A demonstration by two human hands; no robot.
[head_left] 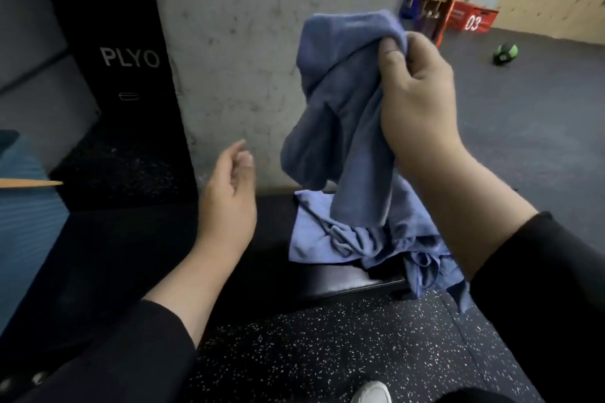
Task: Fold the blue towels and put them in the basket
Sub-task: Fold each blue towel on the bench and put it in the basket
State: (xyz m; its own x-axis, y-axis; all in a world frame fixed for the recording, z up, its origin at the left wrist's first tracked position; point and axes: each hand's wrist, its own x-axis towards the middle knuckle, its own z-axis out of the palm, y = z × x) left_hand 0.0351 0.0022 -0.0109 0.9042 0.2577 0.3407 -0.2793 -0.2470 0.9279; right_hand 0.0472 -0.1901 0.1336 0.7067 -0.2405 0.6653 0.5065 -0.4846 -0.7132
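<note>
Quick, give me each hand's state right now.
Left hand: open, fingers relaxed, holding nothing.
Right hand: grips a blue towel, lifted above the towel pile.

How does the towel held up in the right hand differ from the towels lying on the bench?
The held towel hangs in the air, pinched at its top by the right hand; the towel pile lies crumpled on the black bench. The held towel is one piece; the pile seems to be several, partly spilling over the bench edge. The held one looks darker. All are blue, and none is folded yet.
</note>
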